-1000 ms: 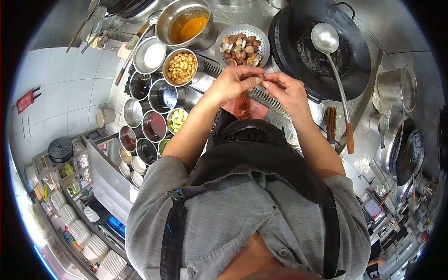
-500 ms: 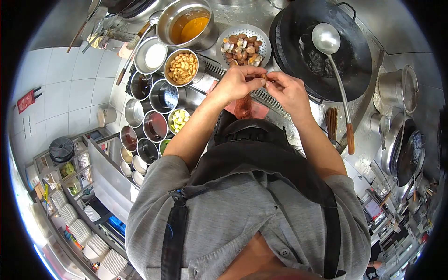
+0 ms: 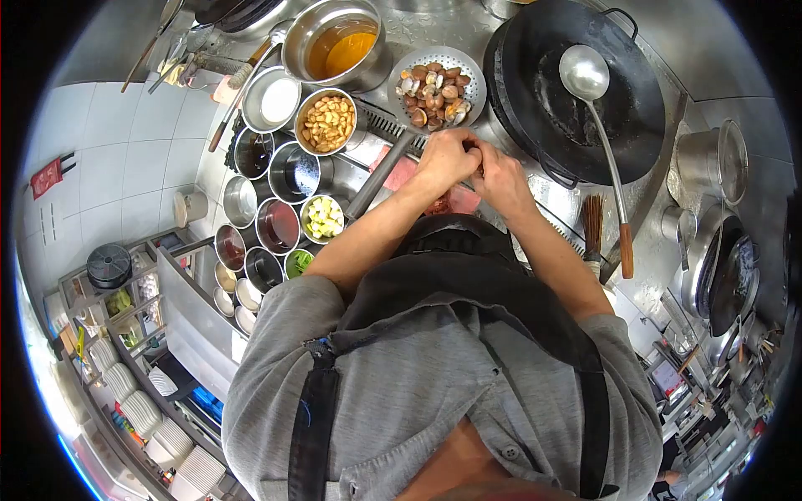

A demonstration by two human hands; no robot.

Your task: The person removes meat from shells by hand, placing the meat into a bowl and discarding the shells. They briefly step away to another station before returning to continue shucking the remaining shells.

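My left hand (image 3: 449, 157) and my right hand (image 3: 499, 177) meet just below a perforated ladle (image 3: 474, 71) full of clams (image 3: 433, 93). The fingers of both hands are curled together, and whatever they hold between them is hidden. The ladle's grey handle (image 3: 380, 175) runs down and left, passing beside my left wrist. Under my wrists lie a pink cloth (image 3: 464, 200) and something dark red, partly covered by my left forearm.
To the right sits a black wok (image 3: 543, 108) with a steel ladle (image 3: 585, 73) in it. At the left are a pot of orange liquid (image 3: 349, 52), a bowl of peeled cloves or nuts (image 3: 328, 122) and several seasoning pots. A bamboo brush (image 3: 592, 225) stands below the wok.
Both hands have moved slightly down and closer together, and their fingers are more curled. More of the perforated ladle's handle and of the pink cloth now shows.
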